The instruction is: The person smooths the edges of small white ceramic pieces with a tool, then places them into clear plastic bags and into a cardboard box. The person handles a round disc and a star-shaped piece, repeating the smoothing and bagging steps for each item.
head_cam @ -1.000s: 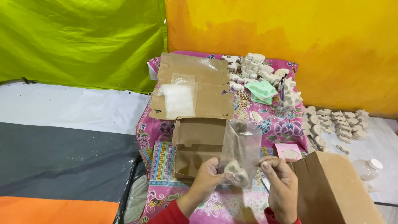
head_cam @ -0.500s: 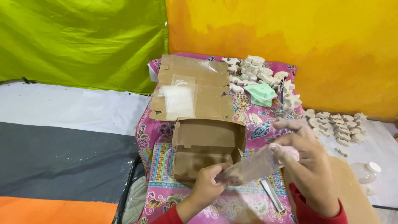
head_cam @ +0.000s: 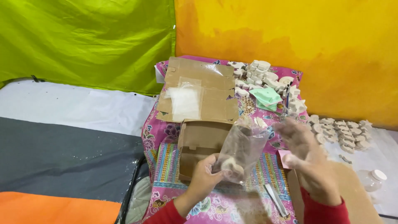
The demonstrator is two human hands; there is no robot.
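Green and yellow tarps back a surface spread with a pink floral cloth [head_cam: 163, 132], where an open cardboard box [head_cam: 199, 145] sits just behind the hands. Left hand [head_cam: 203, 179] fingers pinch the lower edge of a clear plastic bag [head_cam: 242, 149] held upright over the box, a pale moulded piece [head_cam: 232, 168] resting inside just beside the fingertips. Right hand [head_cam: 309, 159], blurred, hovers apart from the bag with fingers loosely spread, holding nothing.

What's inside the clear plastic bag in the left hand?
The clear plastic bag, pinched by the left hand, holds one pale, rounded piece at its bottom. Its exact shape is blurred by the plastic. The right hand is beside the bag.
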